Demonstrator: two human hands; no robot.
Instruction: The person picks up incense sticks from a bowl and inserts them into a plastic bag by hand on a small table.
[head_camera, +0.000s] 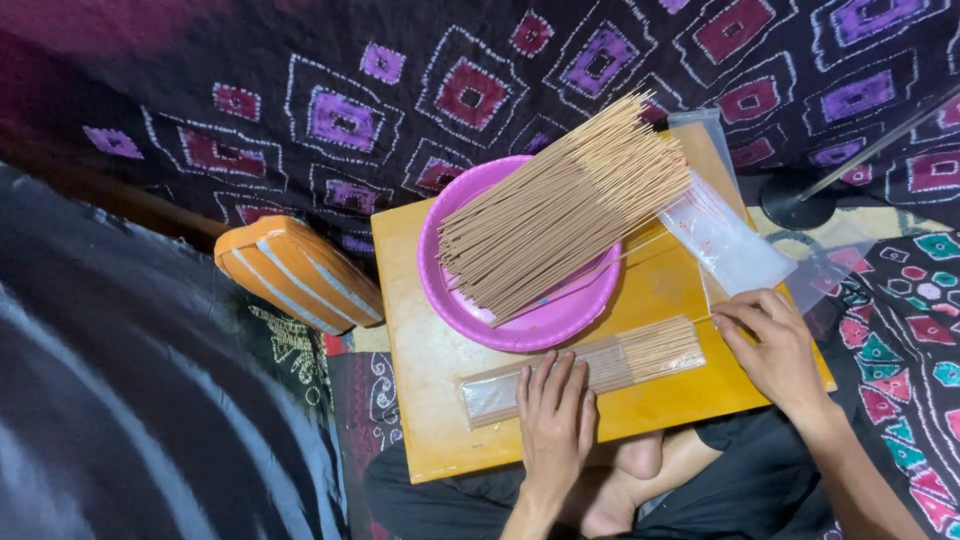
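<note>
Left hand (553, 418) is laid flat, fingers together and extended, palm down on a clear sleeve of sticks (585, 372); nothing is gripped, the sleeve is only pressed against the board. The sleeve lies along the near part of the yellow board (430, 400), just in front of the pink plate (530, 325), with stick ends poking out of its right end.

Right hand (775, 345) is held at the right end of that sleeve, fingers curled, fingertips pinched at the stick tips (705, 325). Whether a stick is actually gripped cannot be told.

A large loose bundle of sticks (565, 210) is piled across the pink plate, slanted, its far ends overhanging the rim toward the upper right. A stack of empty clear sleeves (725, 240) is seen at the right edge of the board, touching the loose bundle's ends.

The board is rested over the person's crossed legs (640, 470). An orange striped pouch (298, 272) lies left of the board, apart from it. A dark patterned cloth (400, 90) is spread behind everything. A round black stand base (797, 205) is seen at far right.
</note>
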